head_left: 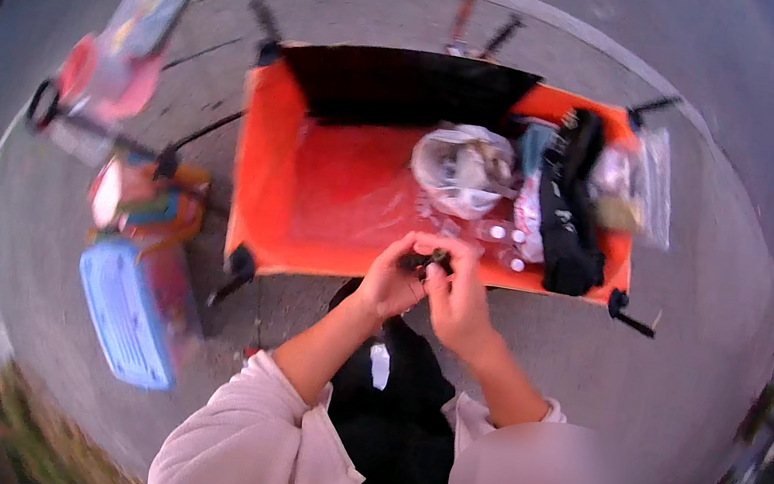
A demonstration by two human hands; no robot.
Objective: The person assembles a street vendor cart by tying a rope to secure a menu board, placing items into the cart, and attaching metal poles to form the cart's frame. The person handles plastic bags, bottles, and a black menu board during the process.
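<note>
Both of my hands come together in front of my body, over the near rim of an orange fabric wagon (260,212). A small dark object (437,260) sits between them; blur hides its kind. My left hand (391,278) curls its fingers around one side of it. From the other side my right hand (458,304) closes on it, thumb pressed near its top. Just beyond my fingers, several clear bottles with white caps (498,231) lie in the wagon, close to a white plastic bag (464,171).
A long black bag (570,205) lies across the wagon's right end, beside clear plastic packaging (656,188). The wagon's handle (120,137) extends left. Below it stand a colourful bag (145,204) and a blue-lidded box (125,312). Pink items (115,72) are at far left.
</note>
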